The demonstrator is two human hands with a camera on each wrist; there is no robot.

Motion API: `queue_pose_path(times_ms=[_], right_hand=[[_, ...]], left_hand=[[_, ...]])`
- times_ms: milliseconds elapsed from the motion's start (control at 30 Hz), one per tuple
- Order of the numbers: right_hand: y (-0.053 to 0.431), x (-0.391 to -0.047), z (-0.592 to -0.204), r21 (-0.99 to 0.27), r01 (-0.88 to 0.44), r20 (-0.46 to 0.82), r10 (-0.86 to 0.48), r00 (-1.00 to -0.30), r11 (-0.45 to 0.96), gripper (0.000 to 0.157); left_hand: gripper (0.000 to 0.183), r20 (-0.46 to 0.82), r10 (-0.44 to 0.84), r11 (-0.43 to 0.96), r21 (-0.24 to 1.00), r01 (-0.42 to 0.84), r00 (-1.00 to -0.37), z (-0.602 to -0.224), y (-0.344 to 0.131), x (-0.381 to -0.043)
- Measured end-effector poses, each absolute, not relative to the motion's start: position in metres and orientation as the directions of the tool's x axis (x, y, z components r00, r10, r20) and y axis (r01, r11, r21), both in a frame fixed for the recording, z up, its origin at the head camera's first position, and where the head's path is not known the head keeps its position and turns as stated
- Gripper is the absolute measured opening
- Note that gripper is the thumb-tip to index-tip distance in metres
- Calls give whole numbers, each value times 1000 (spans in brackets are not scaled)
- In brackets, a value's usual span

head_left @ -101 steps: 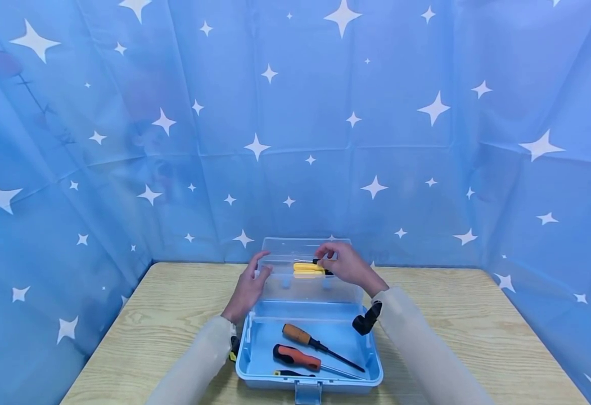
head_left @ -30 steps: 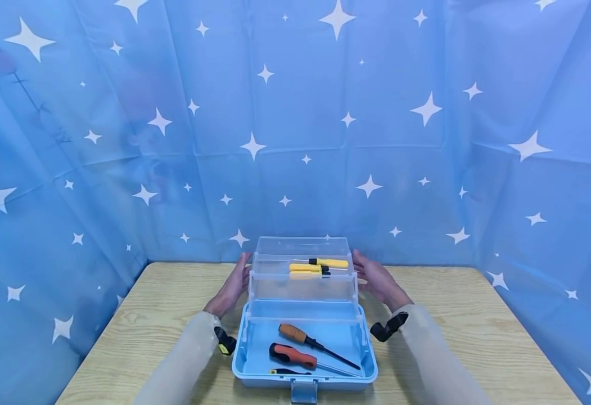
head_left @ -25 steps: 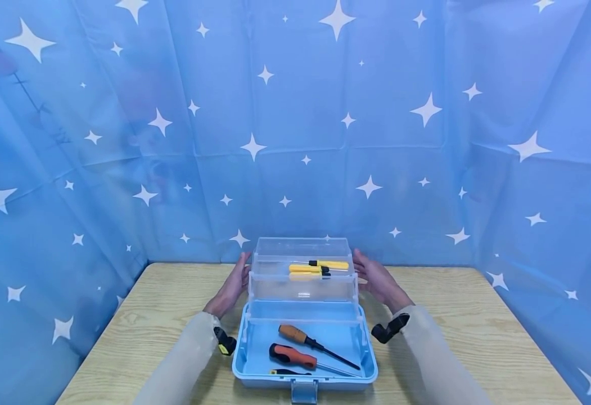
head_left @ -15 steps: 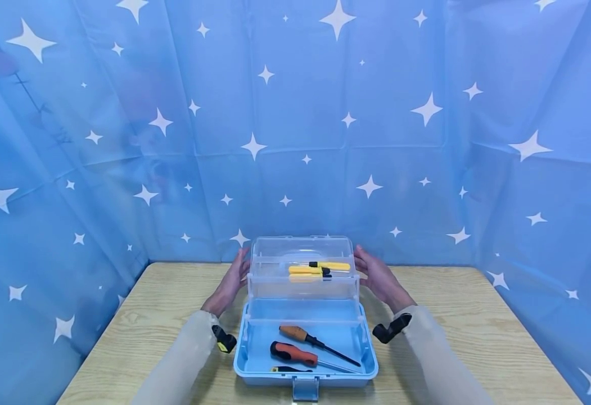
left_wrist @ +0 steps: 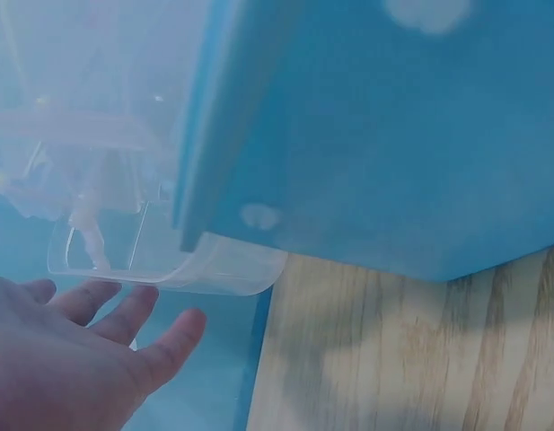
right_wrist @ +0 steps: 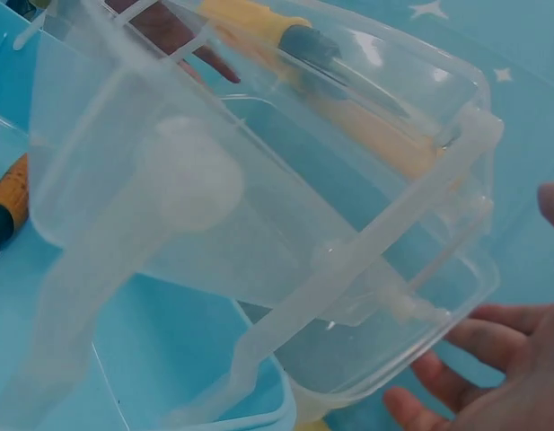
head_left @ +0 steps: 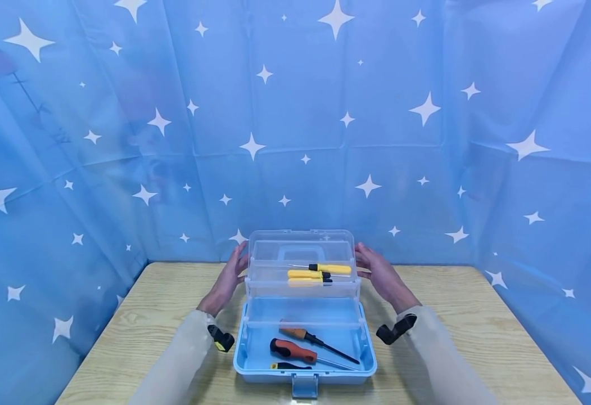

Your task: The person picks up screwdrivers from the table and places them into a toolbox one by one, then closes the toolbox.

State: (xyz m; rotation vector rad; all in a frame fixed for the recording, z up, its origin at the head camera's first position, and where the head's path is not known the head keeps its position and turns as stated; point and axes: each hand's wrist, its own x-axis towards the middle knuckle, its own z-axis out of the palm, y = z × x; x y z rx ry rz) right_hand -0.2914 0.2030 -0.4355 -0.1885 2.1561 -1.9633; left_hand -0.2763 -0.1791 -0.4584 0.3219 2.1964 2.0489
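Note:
A light blue toolbox (head_left: 255, 378) stands on the table with its clear lid (head_left: 262, 239) raised at the back. My left hand (head_left: 226, 281) is at the lid's left side; in the left wrist view its extended fingers (left_wrist: 173, 346) lie close along the lid's clear edge. My right hand (head_left: 383, 280) is at the right side, spread fingers (right_wrist: 492, 341) right at the lid's rim. Between the hands, a clear raised tray (head_left: 270, 289) carries several yellow-handled screwdrivers (head_left: 338, 269). Below lie a red-and-black screwdriver (head_left: 295, 350) and a brown-handled screwdriver (head_left: 295, 332).
A yellow-and-black tool (head_left: 291, 366) lies along the box's front wall, above the front latch (head_left: 305, 387). The wooden table (head_left: 457, 315) spreads out on both sides. A blue curtain with stars (head_left: 305, 112) hangs close behind the box.
My right hand has left a yellow screwdriver in the tray and moved to the lid's right side. Over the last half second the lid has tilted upward and forward, both hands moving with it.

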Motion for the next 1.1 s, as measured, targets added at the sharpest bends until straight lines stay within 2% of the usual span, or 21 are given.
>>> queue_pose_path(times_ms=[333, 700, 1100], right_hand=[[204, -286, -429, -994, 44, -66, -237, -969, 96, 76], [210, -276, -418, -999, -7, -8, -304, -953, 48, 73], [214, -263, -412, -999, -38, 38, -309, -950, -5, 72]], left_hand=[[79, 66, 236, 28, 997, 75, -970, -450, -180, -273], [71, 137, 213, -29, 991, 134, -967, -444, -177, -264], [67, 180, 208, -66, 983, 170, -961, -442, -174, -258]])
